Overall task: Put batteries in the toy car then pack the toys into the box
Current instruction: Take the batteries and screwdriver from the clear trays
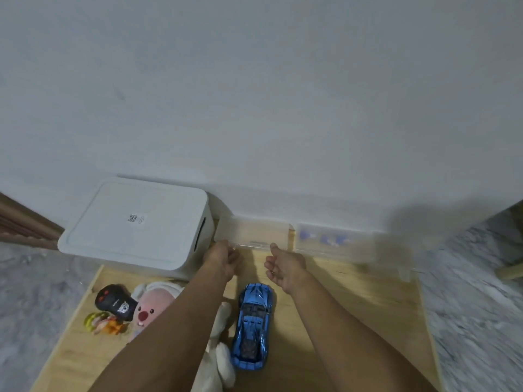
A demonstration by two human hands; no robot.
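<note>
A blue toy car (253,323) lies on the wooden table (353,321), between my forearms. At the back by the wall sits a clear plastic case (254,232), blurred. My left hand (223,256) grips its front left corner. My right hand (285,265) has curled fingers and its thumb on the case's front edge. A second clear section (334,239) to the right holds several small blue-topped items. The white storage box (135,224) stands at the back left with its lid on.
A black remote control (114,302), a pink plush (154,304) with white cloth and a small yellow-orange toy (103,323) lie on the table's left. Grey floor shows on both sides of the table, and a white wall stands behind it.
</note>
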